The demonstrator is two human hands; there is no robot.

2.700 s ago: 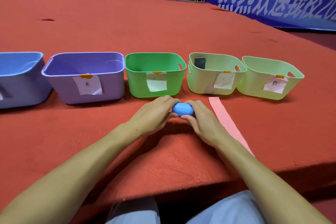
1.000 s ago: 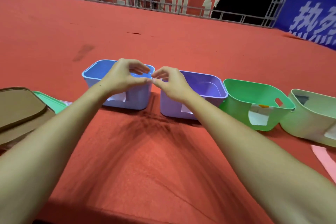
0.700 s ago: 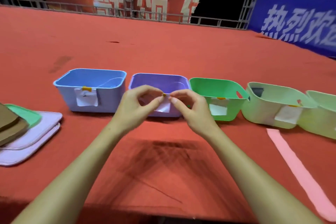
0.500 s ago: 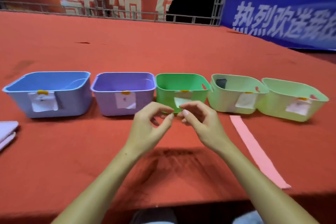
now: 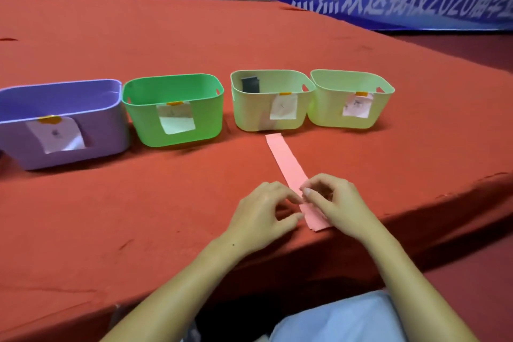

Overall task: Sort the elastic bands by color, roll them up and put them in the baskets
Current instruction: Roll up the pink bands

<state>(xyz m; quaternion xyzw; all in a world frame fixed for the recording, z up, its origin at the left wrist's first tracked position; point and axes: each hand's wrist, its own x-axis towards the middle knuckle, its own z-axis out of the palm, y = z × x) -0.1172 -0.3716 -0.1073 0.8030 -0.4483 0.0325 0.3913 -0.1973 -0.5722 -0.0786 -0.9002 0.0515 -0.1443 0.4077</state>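
Head view, left to right: purple basket (image 5: 91, 108) at the left edge, green basket (image 5: 205, 91) beside it, then two pale green baskets (image 5: 305, 83) (image 5: 388, 89), each labelled in front so colours stay apart. Pink band (image 5: 286, 164) lies flat, lower centre, running toward me. My left hand (image 5: 263, 211) rests fingers loosely curled beside its near end; my right hand (image 5: 336, 205) curls over it, fingertips touching the strip, likely to start the roll.

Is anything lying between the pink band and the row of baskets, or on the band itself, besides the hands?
Nothing visible. The pink band lies flat on the red cloth, its far end just before the pale green basket. Only the left hand and right hand are at its near end.
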